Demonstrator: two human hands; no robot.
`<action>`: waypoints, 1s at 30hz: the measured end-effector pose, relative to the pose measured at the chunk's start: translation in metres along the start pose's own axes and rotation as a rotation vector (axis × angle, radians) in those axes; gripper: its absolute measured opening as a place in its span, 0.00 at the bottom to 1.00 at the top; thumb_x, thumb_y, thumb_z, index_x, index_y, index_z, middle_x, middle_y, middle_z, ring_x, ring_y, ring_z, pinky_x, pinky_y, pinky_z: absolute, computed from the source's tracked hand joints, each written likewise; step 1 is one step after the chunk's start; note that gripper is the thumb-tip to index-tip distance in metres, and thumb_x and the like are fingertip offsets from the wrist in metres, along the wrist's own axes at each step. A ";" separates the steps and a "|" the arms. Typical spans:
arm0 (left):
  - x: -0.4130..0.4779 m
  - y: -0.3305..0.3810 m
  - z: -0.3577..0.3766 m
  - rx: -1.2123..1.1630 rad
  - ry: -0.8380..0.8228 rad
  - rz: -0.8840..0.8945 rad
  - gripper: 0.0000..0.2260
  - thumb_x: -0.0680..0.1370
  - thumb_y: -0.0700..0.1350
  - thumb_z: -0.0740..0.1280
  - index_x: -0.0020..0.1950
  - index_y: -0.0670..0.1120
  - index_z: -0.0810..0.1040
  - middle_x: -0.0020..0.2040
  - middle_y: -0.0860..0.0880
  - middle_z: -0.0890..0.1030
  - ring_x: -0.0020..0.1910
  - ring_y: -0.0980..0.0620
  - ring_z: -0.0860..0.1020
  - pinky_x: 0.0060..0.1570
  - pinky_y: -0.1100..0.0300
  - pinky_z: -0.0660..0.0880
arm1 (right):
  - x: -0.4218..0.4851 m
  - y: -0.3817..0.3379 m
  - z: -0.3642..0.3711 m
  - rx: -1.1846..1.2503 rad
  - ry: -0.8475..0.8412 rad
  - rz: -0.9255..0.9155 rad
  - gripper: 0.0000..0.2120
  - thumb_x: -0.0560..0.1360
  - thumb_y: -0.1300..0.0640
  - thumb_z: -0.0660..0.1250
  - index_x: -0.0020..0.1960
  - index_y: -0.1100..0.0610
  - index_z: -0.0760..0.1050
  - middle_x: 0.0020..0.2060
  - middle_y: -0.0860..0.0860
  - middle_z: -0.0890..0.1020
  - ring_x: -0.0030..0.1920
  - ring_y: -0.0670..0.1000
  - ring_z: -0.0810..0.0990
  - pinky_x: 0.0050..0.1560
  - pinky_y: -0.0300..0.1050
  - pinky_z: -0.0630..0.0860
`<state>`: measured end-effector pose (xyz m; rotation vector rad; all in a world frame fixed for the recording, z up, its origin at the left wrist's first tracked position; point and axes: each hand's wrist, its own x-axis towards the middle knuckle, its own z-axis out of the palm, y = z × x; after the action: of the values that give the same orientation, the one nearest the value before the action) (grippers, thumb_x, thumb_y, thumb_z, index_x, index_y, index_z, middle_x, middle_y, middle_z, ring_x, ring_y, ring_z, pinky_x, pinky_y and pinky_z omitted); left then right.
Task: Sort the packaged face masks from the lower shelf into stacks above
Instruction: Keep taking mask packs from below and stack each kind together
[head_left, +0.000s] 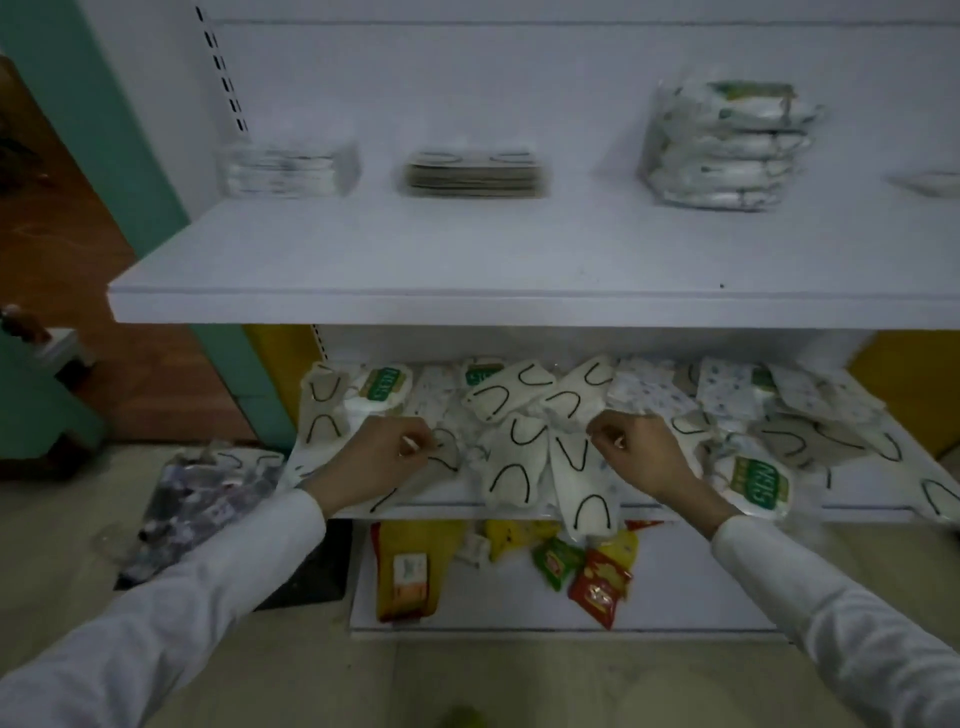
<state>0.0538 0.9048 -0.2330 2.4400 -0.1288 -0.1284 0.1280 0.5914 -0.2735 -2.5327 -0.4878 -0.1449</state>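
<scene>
Packaged face masks (519, 447) — loose heap across the lower shelf (852, 512), several pkts overhanging its front lip. Mixed types: white w/ black ear-loop marks, green-label, pale dotted print. Upper shelf (363, 270) carries the sorted stacks: clear-film stack (288, 171) at left, flat grey stack (475, 174) mid, tall green-label stack (727, 148) to the right, and a thin one (930, 182) cut off at far right. Handling est.: pkts look v. light, thin and floppy, film probably slick, so they should slide over each other and sag if lifted by one corner. Not fragile. Best hold is prob. a pinch across a short edge or the sealed margin, one pkt at a time; those hanging over the lip could drop if the heap is nudged. Left hand (384, 452) sits low on the heap, left of centre. Its grip is curled tight, thumb against forefinger, and appears to pinch the film of a loop-marked packet (447, 460) just beside it. Right hand (641, 454) rests on the heap right of centre, grip likewise curled in, knuckles up — frame is blurred there, cannot tell whether it holds a pkt or only touches the pile. Snack packets (597, 577) lie on the bottom shelf below, not part of the sort.
</scene>
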 end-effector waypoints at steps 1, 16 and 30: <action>0.005 -0.016 0.014 -0.020 -0.029 -0.052 0.05 0.77 0.40 0.66 0.49 0.48 0.80 0.48 0.51 0.81 0.42 0.63 0.77 0.42 0.75 0.70 | -0.002 0.019 0.019 0.028 -0.039 0.188 0.09 0.75 0.60 0.65 0.51 0.59 0.82 0.45 0.57 0.85 0.43 0.58 0.83 0.41 0.42 0.74; 0.097 -0.079 0.129 -0.127 -0.201 -0.221 0.09 0.78 0.38 0.62 0.56 0.42 0.78 0.50 0.48 0.78 0.46 0.52 0.75 0.42 0.61 0.71 | -0.023 0.085 0.128 0.145 -0.196 1.157 0.15 0.74 0.62 0.63 0.59 0.66 0.70 0.55 0.62 0.77 0.54 0.61 0.77 0.51 0.48 0.73; 0.129 -0.066 0.176 -0.230 -0.071 -0.475 0.10 0.77 0.39 0.61 0.58 0.38 0.73 0.48 0.46 0.75 0.52 0.44 0.76 0.47 0.61 0.69 | -0.003 0.063 0.143 0.733 -0.123 1.037 0.12 0.75 0.68 0.59 0.55 0.61 0.75 0.51 0.63 0.80 0.51 0.65 0.80 0.47 0.56 0.79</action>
<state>0.1634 0.8275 -0.4177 2.1935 0.4161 -0.4164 0.1490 0.6186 -0.4259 -1.7768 0.6513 0.4863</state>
